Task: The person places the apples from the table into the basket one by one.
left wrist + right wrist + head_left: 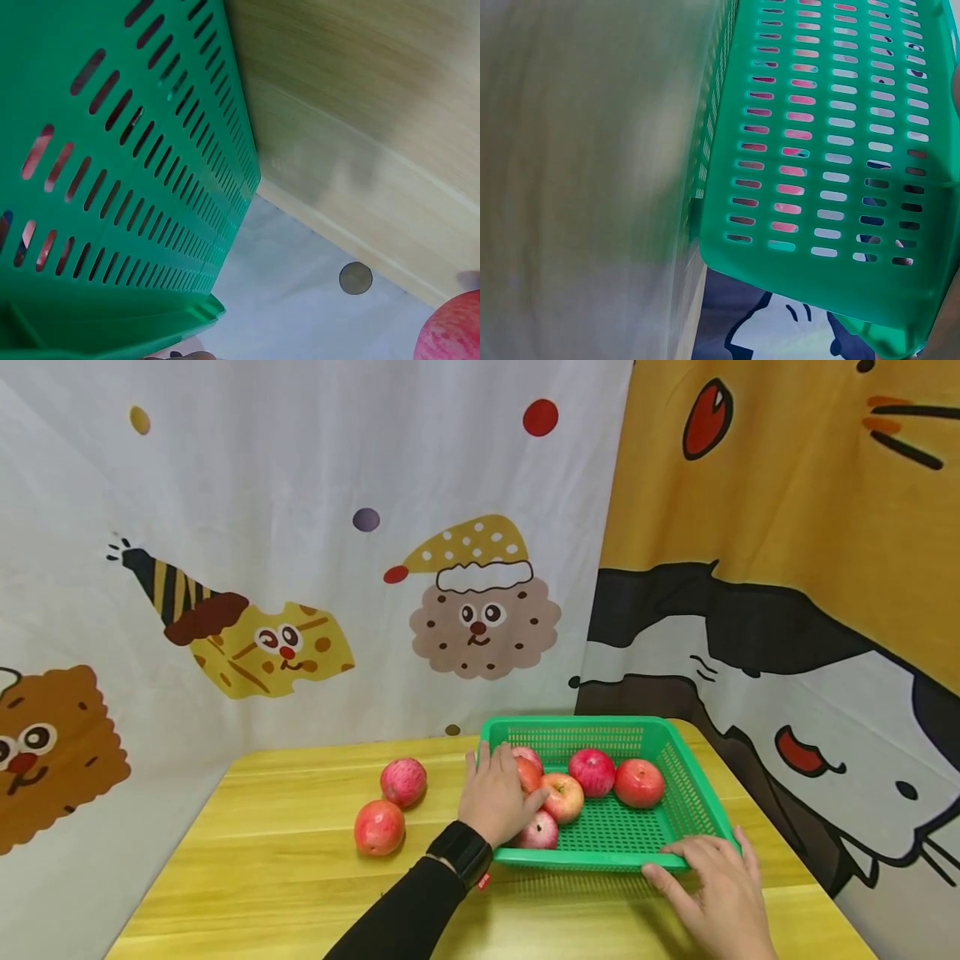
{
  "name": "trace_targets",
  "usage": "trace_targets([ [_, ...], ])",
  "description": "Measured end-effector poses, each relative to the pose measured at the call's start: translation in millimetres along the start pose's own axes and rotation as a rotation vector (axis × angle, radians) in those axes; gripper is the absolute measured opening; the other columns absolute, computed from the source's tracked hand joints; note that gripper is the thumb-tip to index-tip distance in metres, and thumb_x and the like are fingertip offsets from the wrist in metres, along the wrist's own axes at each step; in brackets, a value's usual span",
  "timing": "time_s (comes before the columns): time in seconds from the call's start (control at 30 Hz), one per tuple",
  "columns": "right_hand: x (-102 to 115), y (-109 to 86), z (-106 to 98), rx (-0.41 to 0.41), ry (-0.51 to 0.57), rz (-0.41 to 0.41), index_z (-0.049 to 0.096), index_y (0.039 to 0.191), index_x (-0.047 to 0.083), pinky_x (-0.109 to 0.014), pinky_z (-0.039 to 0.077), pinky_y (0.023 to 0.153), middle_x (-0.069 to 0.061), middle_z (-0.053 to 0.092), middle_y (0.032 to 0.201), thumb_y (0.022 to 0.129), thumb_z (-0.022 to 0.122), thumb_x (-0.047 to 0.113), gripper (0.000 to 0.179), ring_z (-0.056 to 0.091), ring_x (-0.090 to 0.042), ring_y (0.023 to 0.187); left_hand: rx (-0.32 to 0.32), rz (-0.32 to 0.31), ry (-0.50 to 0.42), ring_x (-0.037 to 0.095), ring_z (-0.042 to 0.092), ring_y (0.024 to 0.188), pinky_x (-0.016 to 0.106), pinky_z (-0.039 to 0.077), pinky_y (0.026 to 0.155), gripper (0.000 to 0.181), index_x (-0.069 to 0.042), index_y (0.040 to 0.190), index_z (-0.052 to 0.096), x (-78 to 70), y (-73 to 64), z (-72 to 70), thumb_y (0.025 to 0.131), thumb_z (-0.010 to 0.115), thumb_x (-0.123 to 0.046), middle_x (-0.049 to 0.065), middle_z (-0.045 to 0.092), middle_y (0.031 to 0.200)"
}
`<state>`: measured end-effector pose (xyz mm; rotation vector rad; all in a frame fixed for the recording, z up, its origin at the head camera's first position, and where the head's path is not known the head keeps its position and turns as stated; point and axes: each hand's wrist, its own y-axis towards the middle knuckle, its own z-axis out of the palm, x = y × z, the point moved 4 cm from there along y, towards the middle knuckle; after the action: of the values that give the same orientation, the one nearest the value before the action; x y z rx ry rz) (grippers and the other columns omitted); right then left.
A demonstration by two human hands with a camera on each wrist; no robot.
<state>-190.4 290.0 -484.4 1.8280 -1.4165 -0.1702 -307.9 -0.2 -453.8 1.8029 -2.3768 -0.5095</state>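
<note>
A green plastic basket point(600, 858) with slotted walls holds several red and pinkish apples point(592, 772). My left hand point(495, 797) rests over its left rim, fingers fairly straight towards the back and thumb reaching inside above the apples. At the front right corner my right hand point(716, 889) grips the rim, with the thumb outside the front wall and fingers over the top. The left wrist view has the basket's slotted outer wall point(172, 45) close up. Another outer wall point(780, 262) fills much of the right wrist view.
Two more apples, one at the back point(403, 782) and one in front point(379, 827), lie on the wooden table point(285, 860) left of the basket. Behind the table hangs a white cartoon-print curtain point(300, 468), with an orange cat-print one point(810, 510) at the right.
</note>
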Motion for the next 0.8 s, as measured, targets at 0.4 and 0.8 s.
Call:
trace_targets([
  [0.4, -1.9, -0.2, 1.4, 0.007, -0.005, 0.014, 0.077, 0.095, 0.019, -0.069, 0.012, 0.13, -0.005, 0.078, 0.098, 0.079, 0.093, 0.038, 0.03, 0.059, -0.035, 0.105, -0.036, 0.08, -0.052, 0.041, 0.054, 0.148, 0.058, 0.039, 0.126, 0.071, -0.008, 0.154, 0.055, -2.6, -1.7, -3.2, 0.104, 0.062, -0.057, 0.013, 0.065, 0.15],
  [0.8, -0.8, -0.4, 1.3, 0.01, -0.003, 0.011, 0.076, 0.095, 0.019, -0.069, 0.012, 0.131, -0.006, 0.078, 0.097, 0.08, 0.093, 0.037, 0.028, 0.059, -0.035, 0.105, -0.069, 0.17, -0.114, 0.024, 0.071, 0.115, 0.038, 0.06, 0.102, 0.06, -0.007, 0.131, 0.063, -4.8, -4.2, -1.7, 0.096, 0.076, -0.053, 0.01, 0.072, 0.128],
])
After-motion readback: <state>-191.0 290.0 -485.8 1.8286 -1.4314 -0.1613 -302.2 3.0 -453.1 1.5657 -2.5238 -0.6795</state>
